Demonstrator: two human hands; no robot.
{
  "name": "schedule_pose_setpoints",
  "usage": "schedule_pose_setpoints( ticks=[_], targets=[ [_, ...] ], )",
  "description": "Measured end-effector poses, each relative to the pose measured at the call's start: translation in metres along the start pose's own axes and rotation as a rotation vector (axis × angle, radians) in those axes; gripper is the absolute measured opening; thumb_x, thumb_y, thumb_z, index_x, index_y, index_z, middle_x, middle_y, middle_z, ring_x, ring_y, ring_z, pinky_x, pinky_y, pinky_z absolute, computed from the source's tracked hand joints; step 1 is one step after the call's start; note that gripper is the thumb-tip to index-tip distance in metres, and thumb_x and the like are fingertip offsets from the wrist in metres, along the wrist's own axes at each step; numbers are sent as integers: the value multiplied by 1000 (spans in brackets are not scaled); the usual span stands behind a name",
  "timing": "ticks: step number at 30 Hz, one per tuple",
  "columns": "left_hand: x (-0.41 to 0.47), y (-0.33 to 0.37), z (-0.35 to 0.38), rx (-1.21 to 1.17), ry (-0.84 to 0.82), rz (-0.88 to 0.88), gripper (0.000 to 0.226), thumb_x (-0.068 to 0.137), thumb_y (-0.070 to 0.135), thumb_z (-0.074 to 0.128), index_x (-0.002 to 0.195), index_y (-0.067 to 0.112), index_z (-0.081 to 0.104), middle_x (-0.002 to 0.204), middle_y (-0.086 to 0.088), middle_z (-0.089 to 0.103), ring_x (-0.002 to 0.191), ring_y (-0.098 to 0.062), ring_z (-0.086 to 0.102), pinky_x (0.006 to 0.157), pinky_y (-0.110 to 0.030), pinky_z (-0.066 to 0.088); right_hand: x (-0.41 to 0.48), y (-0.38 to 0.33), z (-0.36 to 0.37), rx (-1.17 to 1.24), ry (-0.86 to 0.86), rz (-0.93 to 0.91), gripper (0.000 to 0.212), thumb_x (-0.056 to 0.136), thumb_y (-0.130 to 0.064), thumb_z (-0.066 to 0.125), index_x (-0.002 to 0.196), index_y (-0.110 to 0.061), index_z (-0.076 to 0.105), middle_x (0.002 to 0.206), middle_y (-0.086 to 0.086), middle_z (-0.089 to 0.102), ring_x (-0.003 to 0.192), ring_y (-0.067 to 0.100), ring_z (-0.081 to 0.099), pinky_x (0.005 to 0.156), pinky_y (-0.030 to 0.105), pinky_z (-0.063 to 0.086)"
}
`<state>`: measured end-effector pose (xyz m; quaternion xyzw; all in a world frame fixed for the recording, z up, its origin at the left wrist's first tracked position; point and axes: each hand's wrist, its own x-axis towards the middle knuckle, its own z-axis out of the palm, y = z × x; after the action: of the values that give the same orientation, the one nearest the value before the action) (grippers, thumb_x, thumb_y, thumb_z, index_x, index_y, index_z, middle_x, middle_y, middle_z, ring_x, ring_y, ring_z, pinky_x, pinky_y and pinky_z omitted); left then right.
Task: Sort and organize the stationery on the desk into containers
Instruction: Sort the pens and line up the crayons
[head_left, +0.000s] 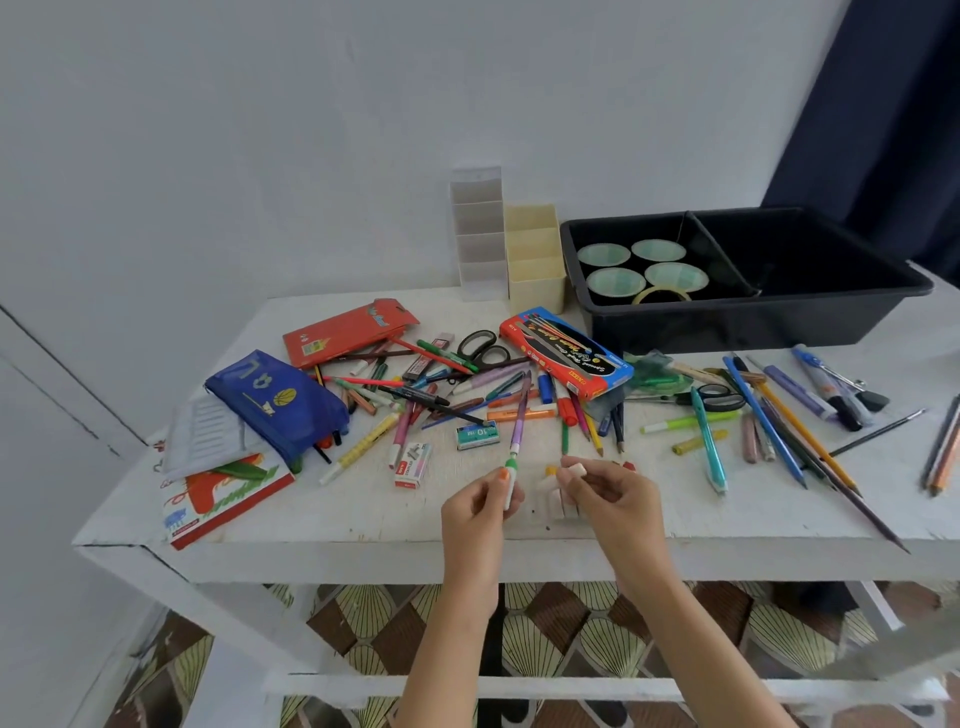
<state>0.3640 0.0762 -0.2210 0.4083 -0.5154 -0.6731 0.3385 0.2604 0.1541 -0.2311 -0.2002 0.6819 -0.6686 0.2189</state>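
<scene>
My left hand (480, 506) grips the white lower end of a purple pen (519, 421) with a green band, its tip pointing away over the pile. My right hand (610, 493) pinches a small white eraser (577, 471) near the front of the white desk (363, 514). More small white erasers (555, 501) lie between my hands. A heap of pens, pencils and markers (441, 389) covers the middle. Containers stand at the back: a black two-part tub (779, 312) with several pale cups (615, 280) and a tape roll (662, 294), a cream organiser (535, 260) and a clear one (478, 234).
A blue pencil pouch (275, 400), red pencil box (348, 330), colourful pencil box (566, 353), black scissors (480, 345), staple boxes (413, 465) and a booklet (223, 493) lie left and centre. More pencils and pens (779, 431) spread to the right edge. A dark curtain (893, 104) hangs at the right.
</scene>
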Motion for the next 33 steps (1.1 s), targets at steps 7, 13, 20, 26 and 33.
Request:
schedule_pose_setpoints(
  ticks=[7,13,20,26,33],
  targets=[
    [-2,-4,-1,50,94,-5,19,87,9,64,106,15,62,89,-9,68,78,-16,69,67,-19,55,-7,3,-2,-159,21,-105,18,79,-10,73,97,-13,74,79,-6,72,73,5,68,75,22,56],
    [-3,-7,-2,312,213,204,9,79,11,73,87,15,73,78,8,70,74,3,64,69,-12,52,-8,25,5,-583,-20,-654,25,67,11,76,85,-7,75,85,-2,71,86,3,51,81,33,52],
    [-1,-8,1,421,207,225,8,76,12,76,84,10,76,73,6,70,67,4,64,62,-3,45,-6,39,8,-791,42,-815,29,57,5,85,81,-8,76,84,-2,71,80,15,44,62,38,51],
    [4,-8,4,565,198,237,10,78,14,75,87,10,76,79,0,72,72,-1,63,63,-6,43,-11,41,8,-982,13,-808,47,48,7,86,88,-16,75,90,-8,70,76,19,51,71,26,30],
    [7,-10,7,703,168,238,12,83,16,70,93,11,74,85,0,71,72,-5,59,60,-8,39,-16,33,10,-1052,43,-823,17,75,-9,62,82,-18,74,88,-11,69,81,18,51,75,28,29]
  ],
)
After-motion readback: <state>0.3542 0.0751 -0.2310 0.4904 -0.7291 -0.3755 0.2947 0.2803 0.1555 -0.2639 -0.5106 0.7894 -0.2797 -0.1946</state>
